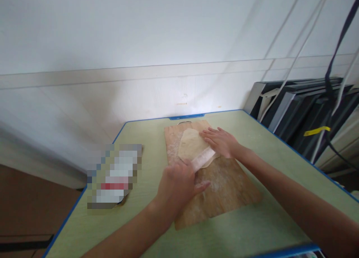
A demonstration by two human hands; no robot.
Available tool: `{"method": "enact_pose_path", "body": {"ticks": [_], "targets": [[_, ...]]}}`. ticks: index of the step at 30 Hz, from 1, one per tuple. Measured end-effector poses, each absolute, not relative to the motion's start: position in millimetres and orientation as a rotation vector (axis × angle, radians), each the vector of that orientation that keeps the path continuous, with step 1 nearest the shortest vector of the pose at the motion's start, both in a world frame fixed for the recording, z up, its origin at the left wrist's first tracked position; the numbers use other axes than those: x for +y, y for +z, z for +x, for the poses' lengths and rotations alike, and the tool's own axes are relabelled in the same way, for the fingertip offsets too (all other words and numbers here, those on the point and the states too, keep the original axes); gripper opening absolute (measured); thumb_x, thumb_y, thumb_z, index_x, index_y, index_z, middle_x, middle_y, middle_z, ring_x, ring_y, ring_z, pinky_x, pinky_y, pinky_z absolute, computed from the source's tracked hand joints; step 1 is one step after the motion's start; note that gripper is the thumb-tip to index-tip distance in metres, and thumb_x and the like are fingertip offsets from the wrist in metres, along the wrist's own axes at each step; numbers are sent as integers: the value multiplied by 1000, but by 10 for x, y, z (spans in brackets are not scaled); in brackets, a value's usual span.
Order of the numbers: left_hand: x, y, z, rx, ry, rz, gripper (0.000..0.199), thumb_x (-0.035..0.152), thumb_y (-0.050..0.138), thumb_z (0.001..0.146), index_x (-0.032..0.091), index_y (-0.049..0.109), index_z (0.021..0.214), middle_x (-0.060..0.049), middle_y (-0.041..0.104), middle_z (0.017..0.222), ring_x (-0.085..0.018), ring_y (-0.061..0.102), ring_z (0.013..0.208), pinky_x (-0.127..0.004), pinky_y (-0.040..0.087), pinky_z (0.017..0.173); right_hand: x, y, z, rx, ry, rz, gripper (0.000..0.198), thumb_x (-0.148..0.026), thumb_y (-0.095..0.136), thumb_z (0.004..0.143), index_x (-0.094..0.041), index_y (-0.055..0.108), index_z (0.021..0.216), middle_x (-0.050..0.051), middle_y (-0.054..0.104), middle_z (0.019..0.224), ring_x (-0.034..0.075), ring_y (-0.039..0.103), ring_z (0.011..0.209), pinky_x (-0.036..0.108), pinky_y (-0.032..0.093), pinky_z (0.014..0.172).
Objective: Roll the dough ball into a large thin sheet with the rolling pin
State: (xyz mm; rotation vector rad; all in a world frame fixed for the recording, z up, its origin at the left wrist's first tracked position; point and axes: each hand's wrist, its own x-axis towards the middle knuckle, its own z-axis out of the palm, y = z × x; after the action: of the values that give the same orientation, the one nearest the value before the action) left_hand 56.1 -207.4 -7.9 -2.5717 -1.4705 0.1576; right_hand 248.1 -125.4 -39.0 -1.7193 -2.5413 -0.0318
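Note:
A flattened sheet of pale dough [190, 144] lies on a floured wooden cutting board [224, 190]. Across its near part, slanting up to the right, is a flour-covered rolling pin [202, 160]. My left hand [179, 181] is closed over the pin's near left end, thumb sticking out over the board. At the far right end, my right hand [220, 141] rests on the pin with its fingers stretched out flat toward the dough. The palms hide both ends of the pin.
The board stands on a pale green table [151, 138] with a blue edge, against a white wall [140, 97]. A pixelated flat object [117, 175] lies at left. Dark flat panels [305, 116] lean at right, with hanging cables [331, 71] before them.

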Motion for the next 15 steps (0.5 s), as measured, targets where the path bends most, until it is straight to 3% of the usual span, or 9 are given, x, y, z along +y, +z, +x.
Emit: {"method": "enact_pose_path", "body": {"ticks": [11, 15], "targets": [[-2254, -138, 638, -1419, 149, -2545, 59, 64, 50, 78, 7, 60, 85, -13, 62, 73, -24, 60, 66, -30, 43, 53, -1617, -525, 2644, -2346, -91, -1593, 51, -31, 19, 92, -15, 53, 127, 11, 49, 134, 22, 43, 126, 47, 32, 105], [-2315, -166, 680, -1399, 158, -2598, 57, 64, 51, 76, 8, 60, 81, -12, 62, 71, -25, 60, 64, -31, 43, 53, -1810, -579, 2734, -2304, -103, -1601, 51, -32, 19, 93, -13, 50, 129, 11, 46, 137, 21, 40, 128, 46, 31, 106]]}}
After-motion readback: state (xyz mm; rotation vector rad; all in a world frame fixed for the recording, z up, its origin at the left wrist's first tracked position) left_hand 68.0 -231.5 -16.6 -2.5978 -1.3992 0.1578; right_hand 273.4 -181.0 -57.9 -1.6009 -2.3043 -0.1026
